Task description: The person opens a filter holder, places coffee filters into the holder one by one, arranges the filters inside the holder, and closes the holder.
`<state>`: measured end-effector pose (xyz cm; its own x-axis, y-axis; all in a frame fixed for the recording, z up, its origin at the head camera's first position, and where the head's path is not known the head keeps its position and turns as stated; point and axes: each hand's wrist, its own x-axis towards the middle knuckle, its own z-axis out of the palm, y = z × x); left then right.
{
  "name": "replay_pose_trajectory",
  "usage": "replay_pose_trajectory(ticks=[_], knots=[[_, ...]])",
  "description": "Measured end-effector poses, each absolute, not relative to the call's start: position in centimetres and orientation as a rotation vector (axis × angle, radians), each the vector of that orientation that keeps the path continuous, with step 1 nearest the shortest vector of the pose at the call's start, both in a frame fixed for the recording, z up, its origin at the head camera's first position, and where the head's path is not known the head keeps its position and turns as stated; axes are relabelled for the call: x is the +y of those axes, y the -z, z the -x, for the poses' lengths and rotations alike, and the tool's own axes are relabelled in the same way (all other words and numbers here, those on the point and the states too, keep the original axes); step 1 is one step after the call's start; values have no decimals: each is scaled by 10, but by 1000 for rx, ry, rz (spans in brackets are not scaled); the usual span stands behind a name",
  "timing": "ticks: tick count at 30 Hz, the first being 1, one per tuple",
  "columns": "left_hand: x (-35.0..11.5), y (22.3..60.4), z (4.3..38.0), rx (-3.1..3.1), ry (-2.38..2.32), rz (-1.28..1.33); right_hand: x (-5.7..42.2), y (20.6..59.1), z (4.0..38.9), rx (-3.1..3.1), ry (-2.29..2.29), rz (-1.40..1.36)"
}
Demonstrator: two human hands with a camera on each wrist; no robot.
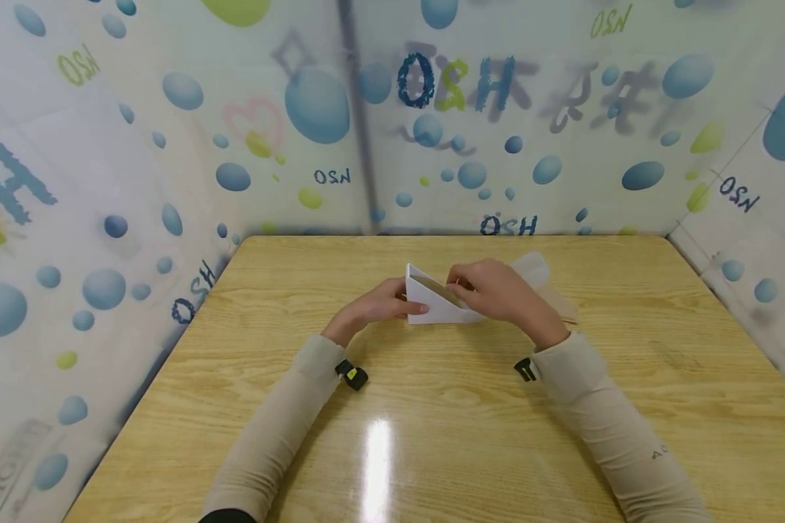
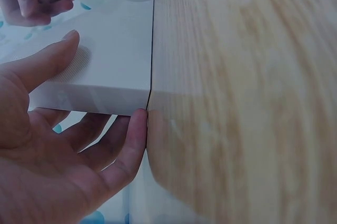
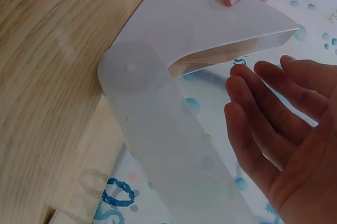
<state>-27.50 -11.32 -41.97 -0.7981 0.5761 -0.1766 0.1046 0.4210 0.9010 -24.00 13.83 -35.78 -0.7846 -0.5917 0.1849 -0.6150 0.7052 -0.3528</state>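
A white box [image 1: 440, 311] with a slanted opening stands on the wooden table, its end nearest my left hand rising to a peak. My left hand [image 1: 381, 300] grips that end; in the left wrist view the thumb [image 2: 50, 60] lies on the side face and the fingers wrap behind. My right hand [image 1: 500, 289] is at the slanted opening. The right wrist view shows its fingers [image 3: 253, 129] loosely bent and apart from the box, holding nothing. A frosted translucent strip [image 3: 168, 139] with a round end joins the box at a small round pivot.
A flat light-brown piece [image 1: 559, 301] lies on the table behind my right hand. The wooden table [image 1: 445, 421] reaches to patterned cloth walls [image 1: 405, 145] at the back and sides. Both wrists carry small black devices [image 1: 353, 375] on straps.
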Motion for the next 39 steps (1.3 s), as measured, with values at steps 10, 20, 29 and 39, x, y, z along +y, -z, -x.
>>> replay_pose_trajectory(ticks=[10, 20, 29, 39], knots=[[-111, 416, 275, 2222, -1338, -588, 137, 357, 238, -2883, -632, -984], [-113, 419, 276, 2220, -1339, -593, 137, 356, 237, -2870, -636, -990], [-113, 419, 275, 2199, -1352, -585, 138, 356, 238, -2852, -636, -999], [-113, 419, 276, 2207, -1340, -585, 138, 358, 239, -2850, -626, -1010]])
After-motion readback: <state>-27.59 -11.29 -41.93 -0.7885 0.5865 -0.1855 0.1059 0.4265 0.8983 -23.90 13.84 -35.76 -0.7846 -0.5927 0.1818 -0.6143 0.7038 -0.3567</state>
